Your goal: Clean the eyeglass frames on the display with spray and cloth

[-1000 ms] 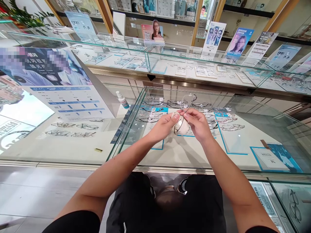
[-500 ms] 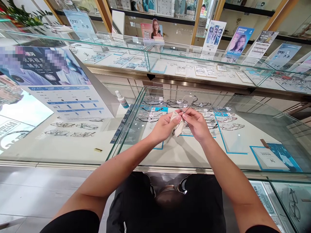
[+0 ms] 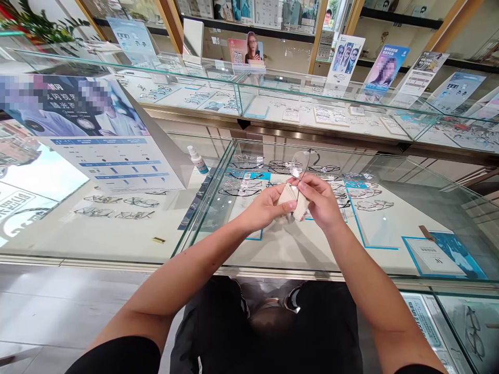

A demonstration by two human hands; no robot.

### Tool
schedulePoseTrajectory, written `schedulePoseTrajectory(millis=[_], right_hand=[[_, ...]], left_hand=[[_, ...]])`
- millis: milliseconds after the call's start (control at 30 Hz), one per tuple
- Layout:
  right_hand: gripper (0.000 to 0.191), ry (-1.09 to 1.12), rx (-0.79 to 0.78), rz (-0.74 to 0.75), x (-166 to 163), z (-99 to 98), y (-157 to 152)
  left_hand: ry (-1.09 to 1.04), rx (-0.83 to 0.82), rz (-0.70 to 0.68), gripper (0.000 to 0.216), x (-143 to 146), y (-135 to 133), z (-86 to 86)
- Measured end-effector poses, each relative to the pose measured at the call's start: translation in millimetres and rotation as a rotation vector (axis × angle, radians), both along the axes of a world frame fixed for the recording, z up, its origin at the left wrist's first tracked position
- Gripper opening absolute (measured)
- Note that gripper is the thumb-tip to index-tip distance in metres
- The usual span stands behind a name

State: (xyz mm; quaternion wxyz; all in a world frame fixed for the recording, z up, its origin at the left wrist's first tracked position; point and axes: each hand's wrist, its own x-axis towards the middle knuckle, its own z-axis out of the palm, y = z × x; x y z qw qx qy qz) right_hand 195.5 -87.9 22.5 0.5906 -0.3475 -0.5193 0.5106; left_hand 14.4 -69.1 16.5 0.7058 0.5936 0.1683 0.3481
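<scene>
Both hands meet above the glass counter, around a pair of eyeglasses (image 3: 302,158) and a cream cloth (image 3: 300,206). My left hand (image 3: 268,208) is closed on the cloth, its thumb lying across the front of it. The fingers of my right hand (image 3: 320,198) pinch the glasses at their lower part, with the cloth pressed against them. One lens and a thin temple stick up above my fingertips. The rest of the frame is hidden by the cloth and fingers.
Several eyeglasses lie inside the glass display case (image 3: 312,259) below my hands. A spray bottle (image 3: 197,160) stands left of them, beside a large folded sign (image 3: 117,166). Leaflets (image 3: 440,254) lie at the right. A second display counter (image 3: 273,130) runs behind.
The glasses have turned, with the temple now standing more upright. The cloth is spread wider and has shifted right between my hands. My left hand has moved slightly.
</scene>
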Motion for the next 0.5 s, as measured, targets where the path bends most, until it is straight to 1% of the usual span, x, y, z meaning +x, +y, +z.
schedulePoseTrajectory(millis=[133,233,333,500], right_hand=[[0.031,-0.038,0.028,0.04,-1.1,-2.7,0.4],[0.031,-0.037,0.027,0.062,-1.3,-2.2,-0.1],[0.027,-0.016,0.015,0.061,-0.5,0.3,-0.8],[0.031,0.029,-0.061,0.036,2.4,2.0,0.4]], left_hand=[[0.004,0.033,0.114,0.052,6.5,-2.0,-2.8],[0.013,0.056,0.146,0.055,6.7,-1.0,-5.1],[0.058,0.043,0.096,0.059,2.3,2.4,-5.4],[0.05,-0.057,-0.017,0.051,-6.9,6.3,0.0]])
